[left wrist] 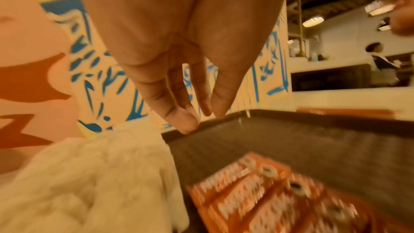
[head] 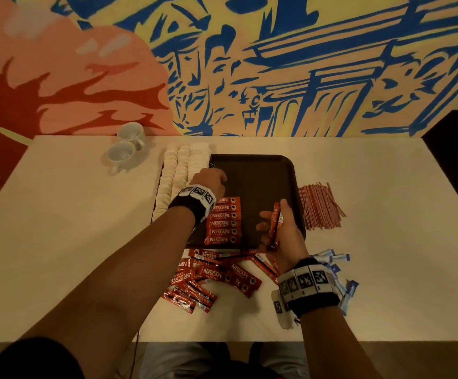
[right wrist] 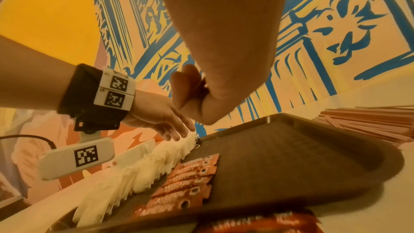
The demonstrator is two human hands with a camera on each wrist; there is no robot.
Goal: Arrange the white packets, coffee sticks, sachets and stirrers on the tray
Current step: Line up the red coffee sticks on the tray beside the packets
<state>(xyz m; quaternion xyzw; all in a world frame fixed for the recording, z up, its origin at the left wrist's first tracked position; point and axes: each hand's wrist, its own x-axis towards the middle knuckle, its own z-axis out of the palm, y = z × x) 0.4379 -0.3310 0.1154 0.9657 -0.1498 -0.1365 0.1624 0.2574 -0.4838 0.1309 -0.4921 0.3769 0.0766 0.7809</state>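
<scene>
Nearest the lower edge of the head view, a loose heap of red Nescafe coffee sticks (head: 216,274) lies on the pale table (head: 71,242) just below the dark brown tray (head: 263,170), with blue sachets (head: 337,269) at lower right, partly hidden behind the right wrist. Above them the right hand (head: 279,228) curls its fingers round a small bundle of coffee sticks (head: 275,222) held on edge over the tray's near right part; the right wrist view shows only the heel of that hand and curled fingers, the bundle being hidden there. On the tray's left half a neat column of coffee sticks (head: 224,220) lies flat; it is sharp in the head view and blurred in the left wrist view. The left hand (head: 211,181) reaches just beyond the column; the left wrist view shows its fingers (left wrist: 179,112) nearly straight, drawn together and pointing down by the tray rim with nothing between them, whether they touch it I cannot tell. Rows of white packets (head: 178,176) fill the tray's left edge. Right of the tray lie pink stirrers (head: 322,206). At upper left, two white cups (head: 126,146) stand before the painted mural (head: 277,64).
</scene>
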